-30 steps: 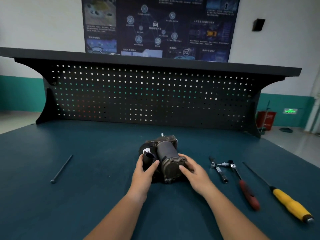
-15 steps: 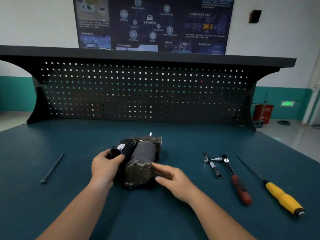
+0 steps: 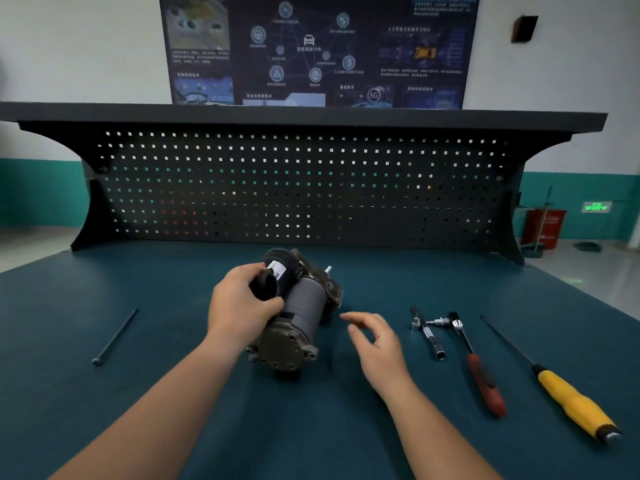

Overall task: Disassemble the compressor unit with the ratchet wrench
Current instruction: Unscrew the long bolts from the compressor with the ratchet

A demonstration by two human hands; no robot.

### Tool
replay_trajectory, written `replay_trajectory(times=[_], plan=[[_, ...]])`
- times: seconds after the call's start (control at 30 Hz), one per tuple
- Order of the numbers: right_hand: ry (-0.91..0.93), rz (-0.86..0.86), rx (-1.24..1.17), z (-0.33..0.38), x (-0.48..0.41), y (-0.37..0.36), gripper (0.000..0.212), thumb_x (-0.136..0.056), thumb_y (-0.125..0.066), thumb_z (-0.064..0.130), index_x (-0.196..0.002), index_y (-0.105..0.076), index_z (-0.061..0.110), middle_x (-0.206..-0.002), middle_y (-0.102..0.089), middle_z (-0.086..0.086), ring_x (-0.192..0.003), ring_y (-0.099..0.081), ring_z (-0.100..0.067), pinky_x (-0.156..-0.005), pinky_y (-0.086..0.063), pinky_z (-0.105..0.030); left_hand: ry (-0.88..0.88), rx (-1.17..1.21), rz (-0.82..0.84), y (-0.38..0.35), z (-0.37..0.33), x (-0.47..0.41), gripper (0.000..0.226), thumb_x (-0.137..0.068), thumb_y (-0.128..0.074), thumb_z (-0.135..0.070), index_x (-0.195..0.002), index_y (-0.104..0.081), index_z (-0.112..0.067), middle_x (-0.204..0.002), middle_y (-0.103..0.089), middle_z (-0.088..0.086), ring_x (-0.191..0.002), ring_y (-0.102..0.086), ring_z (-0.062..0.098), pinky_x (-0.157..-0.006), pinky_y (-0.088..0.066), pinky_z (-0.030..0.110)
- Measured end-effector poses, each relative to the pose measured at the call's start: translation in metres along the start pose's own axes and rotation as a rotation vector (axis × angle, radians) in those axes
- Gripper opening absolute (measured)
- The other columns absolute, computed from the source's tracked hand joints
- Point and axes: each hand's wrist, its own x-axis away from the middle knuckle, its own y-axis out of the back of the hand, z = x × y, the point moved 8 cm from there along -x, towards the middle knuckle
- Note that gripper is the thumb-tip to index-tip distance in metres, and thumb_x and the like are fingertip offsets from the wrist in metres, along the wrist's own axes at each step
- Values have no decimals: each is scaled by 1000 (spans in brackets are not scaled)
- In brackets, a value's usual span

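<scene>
I am looking down on one compressor (image 3: 298, 317), which is lying on its side near the middle of the desk (image 3: 166, 403) with its round bolted end plate facing me and its grey barrel pointing away towards the pegboard (image 3: 294, 185). Two hands are working in front of me. The left grip (image 3: 239, 306) is wrapping its fingers and thumb round the black cylinder with the white label on the compressor's upper left side. The right grip (image 3: 377, 344) is hovering just right of the compressor, touching nothing, with its fingers loosely curled and empty. To the right, three tools are lying side by side, well clear of the compressor. The first is one short metal socket bar (image 3: 427, 336). The second is one ratchet wrench (image 3: 474, 365), whose red handle is pointing towards me. A small silver bit is sticking out of its head towards the socket bar, but I cannot tell whether the two are touching. The third is one long screwdriver (image 3: 568, 403) with a yellow handle, furthest right. Far to the left, one thin dark rod (image 3: 116, 336) is lying alone on the desk. Behind the pegboard, one dark poster (image 3: 318, 50) is hanging on the wall, and one red bin (image 3: 543, 226) is standing on the floor at the right.
</scene>
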Motion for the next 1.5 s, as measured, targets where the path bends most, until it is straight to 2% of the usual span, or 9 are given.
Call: replay_trajectory(times=[0.17,0.3,0.53,0.73,0.87,1.07,1.2,1.33,1.5], plan=[[-12,-166,-60,-6,-3,19,30,-92,-54,7,-88,-60,36,-98,-54,11,-99,-53,-4,-83,-38,-14,-192,-228,58,-16,-31,9,55,-68,-72,-24,-122,-60,-22,-130,-55,-10,-113,-54,14,-80,-39,22],[8,-166,-142,-3,-1,21,26,-93,-53,5,-91,-61,30,-101,-61,4,-91,-54,10,-77,-38,-3,-337,-358,90,-25,-45,18,58,-76,-65,-46,-129,-54,-27,-136,-48,-19,-123,-47,8,-82,-44,25],[36,-178,-203,1,3,24,24,-97,-49,12,-96,-60,33,-106,-60,9,-98,-52,11,-80,-37,-2,-691,-401,2,-46,-89,53,43,-55,-84,-32,-94,-73,-19,-104,-70,-10,-97,-66,26,-50,-55,32],[44,-172,-197,1,2,21,26,-98,-46,12,-97,-60,34,-107,-58,12,-102,-51,10,-84,-35,-3,-643,-277,29,-39,-70,44,61,-67,-79,-42,-123,-61,-24,-126,-59,-11,-113,-57,13,-76,-51,26],[65,-176,-147,2,2,20,28,-97,-48,8,-94,-61,32,-103,-58,10,-98,-51,12,-82,-35,-2,-334,196,109,-33,-26,33,88,-68,-82,-33,-137,-28,-42,-133,-38,-23,-118,-41,-11,-91,-33,5],[176,-244,51,46,-31,25,28,-89,-55,-1,-78,-63,23,-93,-55,3,-100,-54,-16,-87,-37,-12,3,572,114,-63,25,45,53,-62,-83,-28,-106,-56,-39,-97,-68,-29,-95,-60,-12,-74,-41,0],[174,-94,353,104,-100,-12,10,-91,-56,27,-93,-65,24,-113,-59,0,-114,-49,-19,-99,-38,-36,-39,559,180,-67,28,47,70,-53,-88,-26,-113,-53,-40,-100,-66,-32,-96,-60,-13,-75,-42,1],[-116,267,816,92,-133,-63,58,-86,-50,58,-130,-54,19,-136,-49,-4,-125,-42,-28,-103,-36,-41,-96,503,159,-63,24,47,79,-60,-87,-10,-122,-47,-39,-104,-62,-29,-100,-56,-17,-78,-39,-1],[-139,255,700,77,-125,-50,21,-84,-55,31,-70,-69,24,-89,-67,3,-91,-58,-21,-76,-46,-32,-179,478,175,-58,8,47,66,-65,-77,-20,-122,-49,-39,-114,-64,-18,-109,-58,-5,-91,-44,12]])
